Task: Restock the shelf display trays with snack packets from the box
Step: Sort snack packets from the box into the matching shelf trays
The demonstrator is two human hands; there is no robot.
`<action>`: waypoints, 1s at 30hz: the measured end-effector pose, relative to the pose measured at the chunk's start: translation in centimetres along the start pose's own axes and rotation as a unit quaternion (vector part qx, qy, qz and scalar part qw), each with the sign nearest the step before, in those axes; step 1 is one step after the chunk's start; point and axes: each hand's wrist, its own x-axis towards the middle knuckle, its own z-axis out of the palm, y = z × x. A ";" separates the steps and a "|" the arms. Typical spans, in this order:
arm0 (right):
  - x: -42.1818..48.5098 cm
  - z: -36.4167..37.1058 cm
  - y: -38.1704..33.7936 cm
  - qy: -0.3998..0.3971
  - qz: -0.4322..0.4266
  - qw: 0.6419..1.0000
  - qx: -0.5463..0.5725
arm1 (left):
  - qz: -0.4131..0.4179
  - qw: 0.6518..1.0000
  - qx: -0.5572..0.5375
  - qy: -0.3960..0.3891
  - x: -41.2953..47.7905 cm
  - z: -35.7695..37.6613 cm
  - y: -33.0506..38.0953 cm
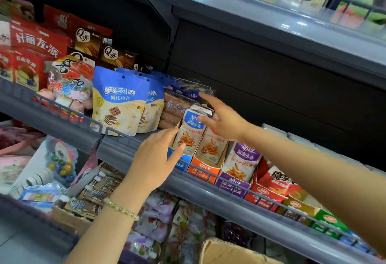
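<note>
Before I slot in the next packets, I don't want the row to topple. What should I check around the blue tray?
1. Blue tray seated behind the shelf edge: ok.
2. Left hand steadying the tray's left side, thumb against the front packet: ok.
3. Right hand free to take stock, fingers spread over the blue packets and gripping none: ok.
4. Blue packets standing in the tray: ok, though they lean back a little.
5. Room left behind them: cannot tell, as the right hand covers it.
6. Stock in the cardboard box: cannot tell, as only a corner shows.
</note>
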 end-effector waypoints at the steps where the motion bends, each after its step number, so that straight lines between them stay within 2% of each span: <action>1: -1.3 -0.9 -0.3 -0.001 -0.008 1.000 0.020 | 0.006 1.000 0.013 -0.013 -0.6 -0.3 0.4; 5: -8.2 -3.6 -0.1 -0.032 -0.020 0.996 0.082 | 0.027 0.996 0.022 -0.080 -4.8 -1.3 3.3; 8: -14.1 -3.5 1.0 -0.059 -0.015 0.993 0.104 | -0.002 0.985 -0.020 -0.171 -9.1 -0.4 5.3; 11: -19.8 -0.9 2.2 -0.103 -0.002 0.982 0.161 | -0.041 0.960 -0.042 -0.274 -13.2 1.8 5.9; 13: -23.3 2.2 3.5 -0.148 0.032 0.965 0.214 | -0.076 0.942 -0.033 -0.325 -15.6 3.1 5.9; 15: -26.6 5.9 5.0 -0.197 0.075 0.953 0.217 | -0.104 0.928 -0.020 -0.357 -17.7 4.0 5.8; 20: -33.8 16.4 9.9 -0.344 0.185 0.903 0.178 | -0.195 0.904 -0.088 -0.371 -20.1 5.6 5.6; 22: -36.0 19.3 10.6 -0.366 0.213 0.889 0.173 | -0.222 0.895 -0.098 -0.373 -20.2 6.1 5.5; 27: -38.3 23.1 10.2 -0.323 0.313 0.877 0.170 | -0.242 0.886 -0.114 -0.379 -20.6 6.4 5.8; 30: -39.3 24.4 10.6 -0.277 0.404 0.848 0.201 | -0.242 0.886 -0.118 -0.379 -20.8 6.4 6.0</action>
